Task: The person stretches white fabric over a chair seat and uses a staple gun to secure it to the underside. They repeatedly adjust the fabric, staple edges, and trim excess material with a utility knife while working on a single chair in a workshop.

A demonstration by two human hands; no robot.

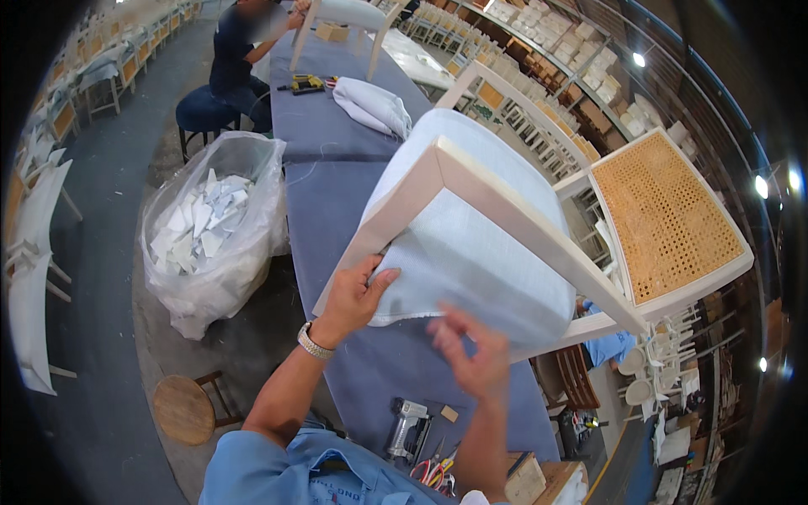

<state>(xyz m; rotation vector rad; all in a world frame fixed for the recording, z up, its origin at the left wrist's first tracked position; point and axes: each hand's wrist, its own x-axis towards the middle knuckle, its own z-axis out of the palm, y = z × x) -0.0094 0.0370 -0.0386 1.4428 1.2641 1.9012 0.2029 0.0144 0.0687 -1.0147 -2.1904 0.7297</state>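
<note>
A pale wooden chair (497, 196) lies tipped on the blue-grey covered table in front of me. Its seat is wrapped in light blue fabric (454, 261), and its back has a woven cane panel (665, 219). At the near left corner my left hand (358, 295) is closed on the fabric beside the wooden leg, thumb on top. Close to the fabric's loose lower edge is my right hand (471, 349). Motion smears its fingers, so whether they touch or grip the cloth is unclear.
A staple gun (410, 427) and pliers (433, 473) lie near me on the table (337, 202). Left of it stand a clear bag of fabric scraps (210, 227) and a round stool (183, 410). Beyond, a seated person (240, 63) handles another chair (349, 15).
</note>
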